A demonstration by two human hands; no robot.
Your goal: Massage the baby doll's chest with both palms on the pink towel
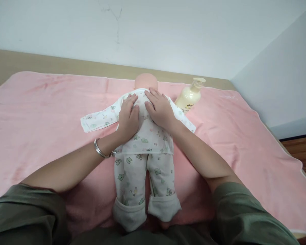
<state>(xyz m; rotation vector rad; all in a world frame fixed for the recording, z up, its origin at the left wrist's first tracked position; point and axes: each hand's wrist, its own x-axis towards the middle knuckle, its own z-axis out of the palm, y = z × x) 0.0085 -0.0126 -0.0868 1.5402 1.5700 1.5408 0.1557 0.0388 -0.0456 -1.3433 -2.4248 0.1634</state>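
A baby doll (pixel 146 81) lies on a pink blanket (pixel 58 98), its bald head at the far end and no face showing. It wears a white printed top (pixel 145 137) and matching trousers (pixel 132 177) with turned-up cuffs. My left hand (pixel 129 117) rests flat on the left side of the top's upper part, fingers stretched out. On the right side, my right hand (pixel 161 108) lies flat with its fingers spread, reaching close to the neckline. Both palms press on the cloth and hide part of it; neither hand grips anything.
A cream pump bottle (pixel 189 98) leans at the doll's right, just beyond the sleeve (pixel 186 120). The blanket covers a wooden table (pixel 66 64) set against a white wall (pixel 168 37). Brown wooden flooring (pixel 301 149) shows at the far right.
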